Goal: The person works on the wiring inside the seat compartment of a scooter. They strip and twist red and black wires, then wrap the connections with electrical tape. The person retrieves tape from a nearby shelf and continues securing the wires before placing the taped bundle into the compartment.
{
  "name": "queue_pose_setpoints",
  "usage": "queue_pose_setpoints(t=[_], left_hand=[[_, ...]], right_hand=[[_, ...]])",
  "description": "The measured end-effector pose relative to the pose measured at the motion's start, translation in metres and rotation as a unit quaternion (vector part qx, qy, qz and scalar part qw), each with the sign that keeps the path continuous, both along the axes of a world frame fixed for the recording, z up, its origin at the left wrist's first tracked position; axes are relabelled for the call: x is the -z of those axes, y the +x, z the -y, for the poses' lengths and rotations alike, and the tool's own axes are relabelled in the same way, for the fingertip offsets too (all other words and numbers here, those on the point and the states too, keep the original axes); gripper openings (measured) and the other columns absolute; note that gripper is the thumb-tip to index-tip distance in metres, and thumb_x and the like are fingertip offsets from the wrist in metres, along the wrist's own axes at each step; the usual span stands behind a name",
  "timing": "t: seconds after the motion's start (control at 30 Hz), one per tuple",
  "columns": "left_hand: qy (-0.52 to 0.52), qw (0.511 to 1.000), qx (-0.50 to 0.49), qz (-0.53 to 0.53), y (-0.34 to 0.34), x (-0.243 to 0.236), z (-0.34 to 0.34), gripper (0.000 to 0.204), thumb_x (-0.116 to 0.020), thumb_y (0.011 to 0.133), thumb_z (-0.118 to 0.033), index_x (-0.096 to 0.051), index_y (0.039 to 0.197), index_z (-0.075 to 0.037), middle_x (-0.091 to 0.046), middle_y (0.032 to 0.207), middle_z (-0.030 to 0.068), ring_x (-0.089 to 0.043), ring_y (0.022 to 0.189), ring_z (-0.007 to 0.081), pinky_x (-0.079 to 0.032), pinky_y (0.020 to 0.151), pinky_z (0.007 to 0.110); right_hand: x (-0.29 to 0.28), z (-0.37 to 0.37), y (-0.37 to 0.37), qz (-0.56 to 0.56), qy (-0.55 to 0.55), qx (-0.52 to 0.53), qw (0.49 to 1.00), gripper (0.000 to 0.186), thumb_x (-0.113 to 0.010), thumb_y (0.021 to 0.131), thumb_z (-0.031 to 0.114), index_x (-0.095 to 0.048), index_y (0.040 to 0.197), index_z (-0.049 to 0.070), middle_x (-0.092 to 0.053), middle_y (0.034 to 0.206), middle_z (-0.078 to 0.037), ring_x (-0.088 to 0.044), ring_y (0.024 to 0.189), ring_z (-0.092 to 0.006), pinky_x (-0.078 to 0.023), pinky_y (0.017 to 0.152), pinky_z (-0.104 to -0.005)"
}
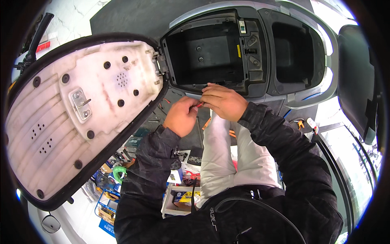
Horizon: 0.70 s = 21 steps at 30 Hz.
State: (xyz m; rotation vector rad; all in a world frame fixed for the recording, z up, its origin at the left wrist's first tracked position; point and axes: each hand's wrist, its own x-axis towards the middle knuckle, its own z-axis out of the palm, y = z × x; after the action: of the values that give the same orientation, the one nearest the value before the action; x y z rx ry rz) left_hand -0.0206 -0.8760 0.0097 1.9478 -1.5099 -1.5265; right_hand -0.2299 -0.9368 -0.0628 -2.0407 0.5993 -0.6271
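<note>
My left hand (pixel 180 115) and my right hand (pixel 224 103) meet just below the near rim of the scooter's open black storage compartment (pixel 206 44). Both have their fingers closed around a small red piece (pixel 200 105), perhaps a wire or handle; it is too small and hidden to name. The upper fingers of my right hand reach to the compartment's edge. To the left, the raised seat (pixel 61 99), with a pale underside and black rubber pads, hangs from a metal hinge (pixel 159 63).
A second black compartment (pixel 292 51) and grey grab rail (pixel 330 51) are at right, beside a black padded backrest (pixel 356 77). A mirror (pixel 50 223) is at lower left. Orange-handled tools (pixel 232 133) lie behind my legs. Boxes, a green roll (pixel 119 173) and a tray (pixel 170 193) crowd the floor.
</note>
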Motion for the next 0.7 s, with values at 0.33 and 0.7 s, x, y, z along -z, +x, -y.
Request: queue_pose_setpoints(t=[0.33,0.7], left_hand=[[-0.217,0.958,0.173,0.076,0.003,0.007,-0.001,0.023,-0.079,0.085,-0.001,-0.07,0.106,0.002,-0.063,0.102,0.0132,-0.066,0.09,0.0348,-0.056,0.078,0.042],[-0.287,0.938,0.175,0.08,0.005,0.019,-0.005,0.022,-0.08,0.087,-0.006,-0.07,0.105,-0.001,-0.062,0.1,0.0091,-0.065,0.089,0.0302,-0.056,0.075,0.041]], right_hand=[[0.001,0.003,-0.004,-0.022,0.025,-0.027,0.999,0.022,-0.077,0.092,0.016,-0.074,0.109,0.002,-0.073,0.113,-0.012,-0.069,0.116,-0.0318,-0.052,0.115,-0.0455],[0.0,0.004,-0.004,0.005,0.065,-0.017,0.998,0.018,-0.076,0.093,0.013,-0.074,0.106,0.001,-0.073,0.107,-0.012,-0.07,0.11,-0.0318,-0.053,0.113,-0.0464]])
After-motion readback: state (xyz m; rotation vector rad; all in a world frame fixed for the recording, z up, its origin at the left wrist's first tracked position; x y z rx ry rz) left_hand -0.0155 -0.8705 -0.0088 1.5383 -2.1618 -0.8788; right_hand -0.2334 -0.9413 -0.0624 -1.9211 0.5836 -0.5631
